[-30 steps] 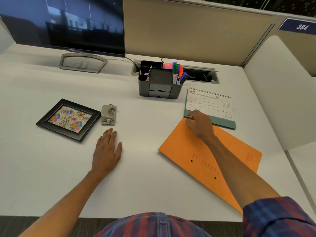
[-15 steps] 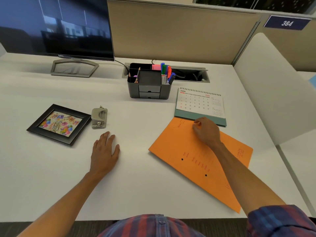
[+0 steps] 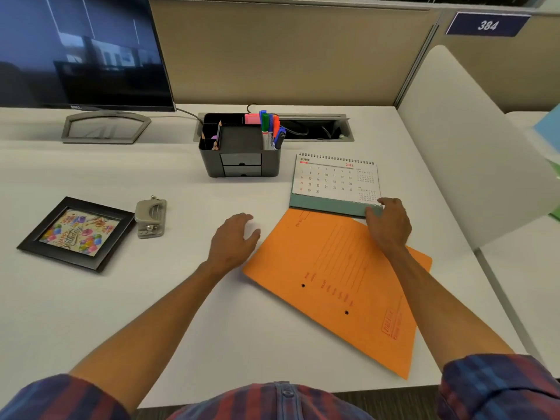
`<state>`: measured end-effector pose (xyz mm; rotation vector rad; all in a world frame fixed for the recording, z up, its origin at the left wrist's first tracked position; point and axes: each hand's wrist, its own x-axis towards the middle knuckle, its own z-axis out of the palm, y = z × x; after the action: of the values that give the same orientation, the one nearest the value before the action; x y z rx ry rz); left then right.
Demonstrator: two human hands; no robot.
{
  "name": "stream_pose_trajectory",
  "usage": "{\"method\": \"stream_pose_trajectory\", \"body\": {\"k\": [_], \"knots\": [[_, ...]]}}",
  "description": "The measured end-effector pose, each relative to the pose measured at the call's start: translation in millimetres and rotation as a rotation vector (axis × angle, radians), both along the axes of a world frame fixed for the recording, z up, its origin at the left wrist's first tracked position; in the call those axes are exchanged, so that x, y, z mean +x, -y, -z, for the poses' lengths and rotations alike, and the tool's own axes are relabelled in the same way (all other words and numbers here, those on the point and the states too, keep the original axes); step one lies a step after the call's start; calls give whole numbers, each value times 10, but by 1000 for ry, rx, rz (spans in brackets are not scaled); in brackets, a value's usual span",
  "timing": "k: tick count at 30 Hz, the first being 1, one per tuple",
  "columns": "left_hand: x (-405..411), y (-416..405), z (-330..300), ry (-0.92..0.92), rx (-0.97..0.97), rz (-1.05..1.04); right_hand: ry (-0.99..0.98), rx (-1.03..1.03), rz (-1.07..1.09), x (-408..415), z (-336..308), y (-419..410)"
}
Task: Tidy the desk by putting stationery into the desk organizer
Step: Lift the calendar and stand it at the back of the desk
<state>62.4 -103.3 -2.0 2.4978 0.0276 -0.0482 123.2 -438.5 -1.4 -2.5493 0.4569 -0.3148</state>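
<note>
Head view is showing both forearms reaching forward over the white tabletop (image 3: 91, 298). Left hand (image 3: 233, 241) is lying palm down, fingers loosely curled, its grip holding nothing, just beside the orange folder (image 3: 339, 286). Right hand (image 3: 389, 225) is resting on the folder, fingers touching the desk calendar (image 3: 335, 183) base; I cannot tell whether it is gripping. Farther back, the desk organizer (image 3: 241, 156) is standing with markers (image 3: 269, 125) inside.

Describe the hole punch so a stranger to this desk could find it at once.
Start at the monitor at the desk's far left and come toward the near edge to the black picture frame. The hole punch sits just right of the frame: a small grey metal block, the only metal tool on the desk.
</note>
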Motion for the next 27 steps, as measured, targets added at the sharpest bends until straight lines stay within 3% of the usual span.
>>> {"method": "stream_pose_trajectory", "body": {"k": [6,12,20,27], "knots": [[335,453,0,-57,86,100,-135,41,-23,32,46,150],[641,784,-54,-137,-4,36,-115,245,-9,74,36,245],[973,1071,-233,-238,-405,-183,-175,721,80,295,-111,393],[1205,1193,-284,-274,-613,-354,-257,785,-33,431,-196,559]]}}
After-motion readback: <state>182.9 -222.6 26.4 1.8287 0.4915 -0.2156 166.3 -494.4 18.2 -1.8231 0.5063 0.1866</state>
